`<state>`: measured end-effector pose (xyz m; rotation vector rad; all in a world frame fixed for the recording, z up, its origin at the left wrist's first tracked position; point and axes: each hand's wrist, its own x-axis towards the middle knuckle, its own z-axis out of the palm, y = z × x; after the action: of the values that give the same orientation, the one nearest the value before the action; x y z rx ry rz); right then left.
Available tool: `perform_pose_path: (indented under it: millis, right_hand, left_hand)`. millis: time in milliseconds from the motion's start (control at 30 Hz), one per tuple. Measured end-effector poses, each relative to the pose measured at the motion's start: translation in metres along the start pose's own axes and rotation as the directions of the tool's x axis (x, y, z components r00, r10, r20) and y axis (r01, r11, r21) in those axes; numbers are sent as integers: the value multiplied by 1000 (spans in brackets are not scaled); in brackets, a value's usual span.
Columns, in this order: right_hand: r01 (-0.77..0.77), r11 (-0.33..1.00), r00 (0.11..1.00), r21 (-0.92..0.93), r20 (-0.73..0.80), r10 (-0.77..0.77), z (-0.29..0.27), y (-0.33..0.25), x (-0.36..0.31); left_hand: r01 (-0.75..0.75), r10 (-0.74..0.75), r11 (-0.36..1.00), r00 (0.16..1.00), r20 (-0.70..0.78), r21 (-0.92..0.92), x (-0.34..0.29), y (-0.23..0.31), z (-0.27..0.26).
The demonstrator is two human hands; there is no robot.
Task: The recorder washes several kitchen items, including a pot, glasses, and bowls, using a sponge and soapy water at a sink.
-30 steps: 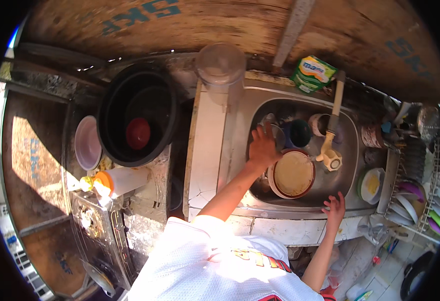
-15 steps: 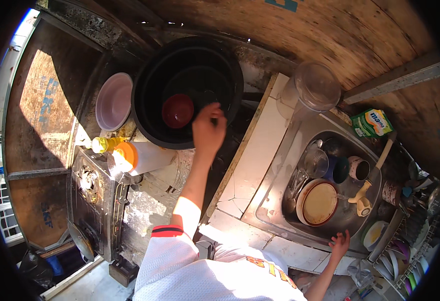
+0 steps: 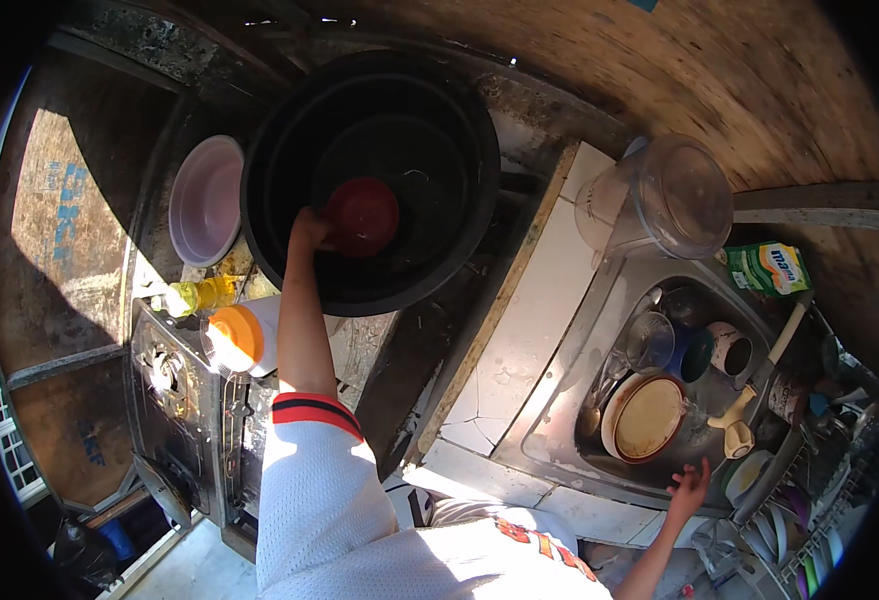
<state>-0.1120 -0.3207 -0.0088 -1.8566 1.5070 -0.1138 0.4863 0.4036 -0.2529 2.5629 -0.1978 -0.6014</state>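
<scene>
Inside a large black tub [image 3: 259,240], my left hand [image 3: 311,232] is closed on the left edge of a round red dipper [image 3: 367,216]. A handle, if there is one, is hidden under the fingers. My right hand [image 3: 690,488] hangs empty at the front rim of the steel sink [image 3: 559,440], its fingers apart. Within the sink lie a cream plate with a brown rim [image 3: 649,418], a clear glass [image 3: 649,342], a blue cup [image 3: 694,355] and a pale mug [image 3: 729,350].
Left of the tub stand a pink basin [image 3: 207,202], a yellow bottle [image 3: 199,295] and an orange-lidded container [image 3: 235,338], beside a stove [image 3: 174,390]. A clear plastic container [image 3: 687,198] and a green packet [image 3: 767,268] sit behind the sink. A dish rack [image 3: 809,530] is at right.
My left hand has moved left across the tub, from the dipper's right side to its left edge, and has closed on it. My right hand stays by the sink; the view has shifted slightly.
</scene>
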Motion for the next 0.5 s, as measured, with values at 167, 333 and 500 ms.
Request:
perform_pose_path:
  millis: [167, 333, 500]
  right_hand:
    - [11, 998, 996, -59, -84, -15, -23, -6, -21]
    - [69, 983, 997, 172, -46, -62, -26, 2, -22]
    - [-14, 915, 957, 402, 272, -105, 9, -37, -45]
  left_hand:
    - [223, -243, 929, 970, -32, -294, -27, 204, 20]
    - [-37, -43, 974, 940, -338, -225, -105, 324, -72]
    - [-191, 130, 955, 957, -261, -227, -205, 428, -93]
